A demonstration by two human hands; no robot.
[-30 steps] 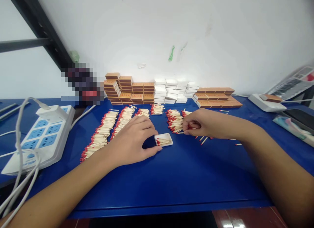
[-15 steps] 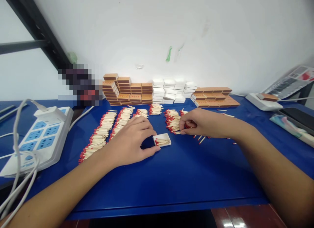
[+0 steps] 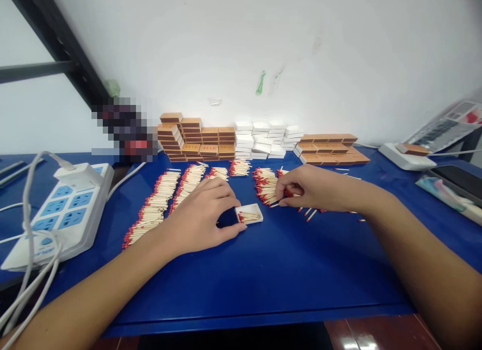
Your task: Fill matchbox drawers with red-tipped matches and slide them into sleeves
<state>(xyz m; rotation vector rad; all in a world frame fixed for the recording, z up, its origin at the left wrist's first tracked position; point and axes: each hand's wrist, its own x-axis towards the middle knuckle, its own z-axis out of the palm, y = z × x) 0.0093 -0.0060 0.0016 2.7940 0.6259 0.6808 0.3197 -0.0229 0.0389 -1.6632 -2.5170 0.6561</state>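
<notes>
My left hand [image 3: 205, 217] lies on the table with thumb and fingers around the left end of a small white matchbox tray [image 3: 256, 209]. Several red-tipped matches [image 3: 248, 217] lie in the tray. To the right, my right hand [image 3: 301, 187] is pinched at the edge of a pile of matches [image 3: 265, 183], and a match [image 3: 273, 205] pokes out at its fingertips. More loose matches [image 3: 311, 215] are scattered under and beside that hand. Long rows of matches [image 3: 154, 204] spread out beyond my left hand, which covers part of them.
Brown matchbox sleeves [image 3: 209, 139] are stacked along the wall, beside white trays [image 3: 259, 139] and more brown boxes [image 3: 329, 149]. A power strip [image 3: 71, 209] with white cables occupies the left. At right are a white device [image 3: 406, 159] and a dark phone-like object [image 3: 463, 182].
My right hand's fingertips have shifted slightly at the edge of the match pile. My left hand and the tray stay in place. The view has moved a little.
</notes>
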